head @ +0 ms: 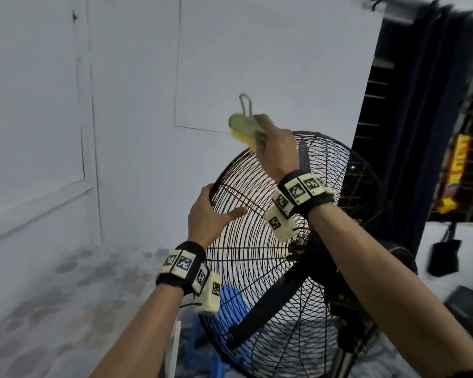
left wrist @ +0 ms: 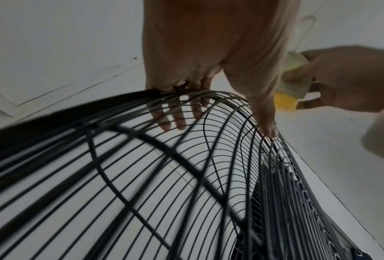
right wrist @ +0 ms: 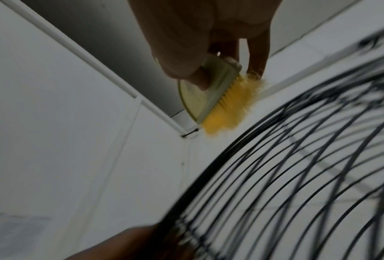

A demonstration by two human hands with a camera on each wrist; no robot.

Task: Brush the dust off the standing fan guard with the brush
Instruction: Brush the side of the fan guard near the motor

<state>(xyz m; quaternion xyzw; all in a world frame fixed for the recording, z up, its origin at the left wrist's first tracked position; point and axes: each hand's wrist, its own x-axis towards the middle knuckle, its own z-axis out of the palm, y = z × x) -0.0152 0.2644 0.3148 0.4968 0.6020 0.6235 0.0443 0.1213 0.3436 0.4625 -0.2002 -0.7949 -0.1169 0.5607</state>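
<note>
One brush in right hand, seemingly off guard.

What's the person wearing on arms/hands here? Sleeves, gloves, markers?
Both forearms are bare, with no sleeves or gloves in view. The left hand and right hand are bare too. Each wrist carries a black band ringed with cream square blocks printed with black-and-white fiducial tags, plus a cream pod hanging on the underside. A thin dark cable runs out beside the left pod.

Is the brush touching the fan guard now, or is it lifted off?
Lifted off. In the right wrist view the yellow bristles of the brush hang clear of the fan guard wires, with white wall showing between them.
</note>
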